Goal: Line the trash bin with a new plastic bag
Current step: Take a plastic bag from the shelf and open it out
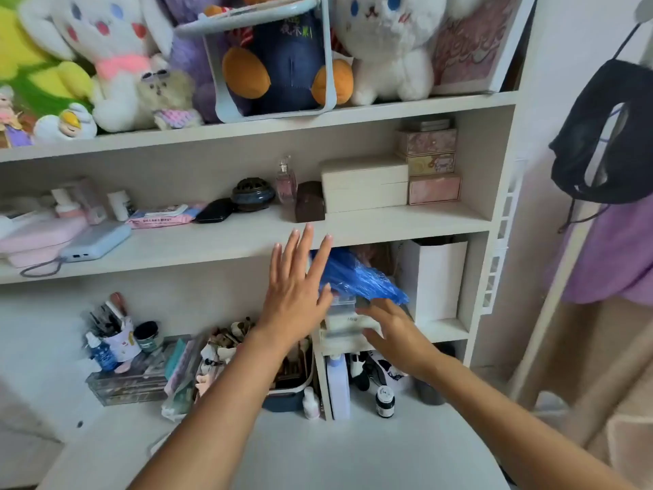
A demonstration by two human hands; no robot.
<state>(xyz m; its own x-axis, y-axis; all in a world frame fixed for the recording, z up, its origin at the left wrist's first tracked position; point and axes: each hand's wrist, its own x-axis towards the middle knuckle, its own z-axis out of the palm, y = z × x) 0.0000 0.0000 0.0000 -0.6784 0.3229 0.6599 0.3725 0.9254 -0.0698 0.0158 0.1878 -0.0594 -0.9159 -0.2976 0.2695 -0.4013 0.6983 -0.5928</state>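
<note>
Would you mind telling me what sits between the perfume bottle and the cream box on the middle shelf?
In the head view, a small dark brown chest stands between the perfume bottle and the cream box, close against the box's left end.

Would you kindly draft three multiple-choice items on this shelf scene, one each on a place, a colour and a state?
1. Where is the plastic bag?
A. top shelf
B. low cubby beside the white paper bag
C. desk

2. What colour is it?
A. blue
B. black
C. pink

3. How is the left hand?
A. fist
B. holding a bottle
C. open, fingers spread

Answers:
1 B, it lies atop small boxes under the middle shelf.
2 A, the crinkled film is bright blue.
3 C, its fingers fan out before the bag; the right hand reaches below.
</note>
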